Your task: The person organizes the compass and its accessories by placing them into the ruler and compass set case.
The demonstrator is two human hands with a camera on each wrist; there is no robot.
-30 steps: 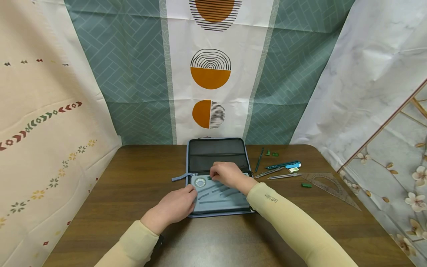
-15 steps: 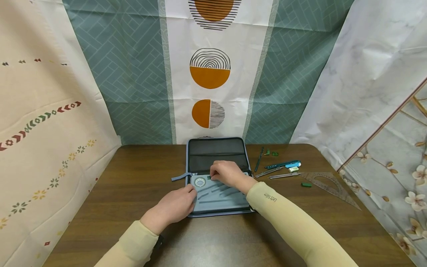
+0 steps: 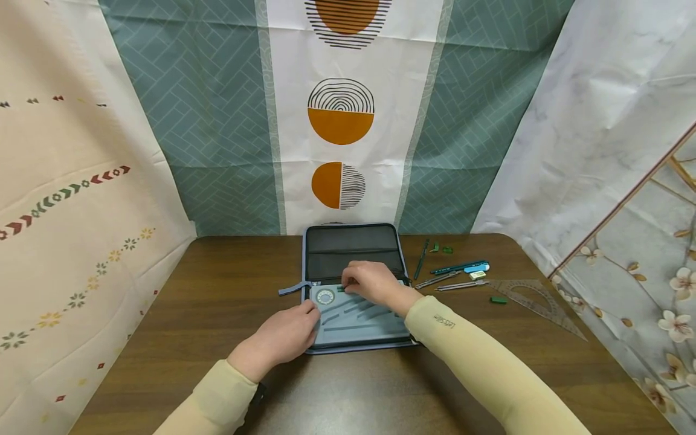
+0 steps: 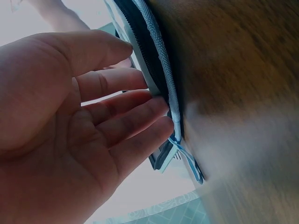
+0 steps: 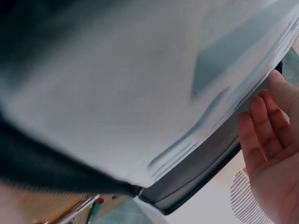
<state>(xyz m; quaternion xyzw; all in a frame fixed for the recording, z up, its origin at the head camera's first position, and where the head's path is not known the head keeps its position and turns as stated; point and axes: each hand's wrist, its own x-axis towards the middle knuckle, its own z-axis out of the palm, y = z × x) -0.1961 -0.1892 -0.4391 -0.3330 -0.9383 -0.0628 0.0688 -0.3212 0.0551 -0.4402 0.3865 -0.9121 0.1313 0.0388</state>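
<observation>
A blue-edged zip case [image 3: 352,251] lies unfolded on the table, its mesh-lined lid leaning back. Its pale blue foam tray [image 3: 364,331] has several narrow slots, and a round white-and-green disc [image 3: 325,296] sits at the upper left. My left hand [image 3: 288,333] rests against the case's left side; in the left wrist view its fingers are nearly straight, with fingertips at the zipper edge [image 4: 149,60]. My right hand [image 3: 372,281] reaches over the tray's upper edge. Its bent fingertips pinch at a small green piece [image 3: 340,289], mostly hidden by the fingers; the right wrist view does not show the piece.
Right of the case lie a dark pencil [image 3: 421,260], a teal pen [image 3: 457,267], two silver compasses [image 3: 462,286], a white eraser [image 3: 477,275], a small green block [image 3: 498,299] and a clear protractor [image 3: 544,311]. A patterned cloth [image 3: 341,127] hangs behind the table.
The head view has shifted slightly. Both hands stay at the same places on the case, and the right fingertips move only a little about the green piece.
</observation>
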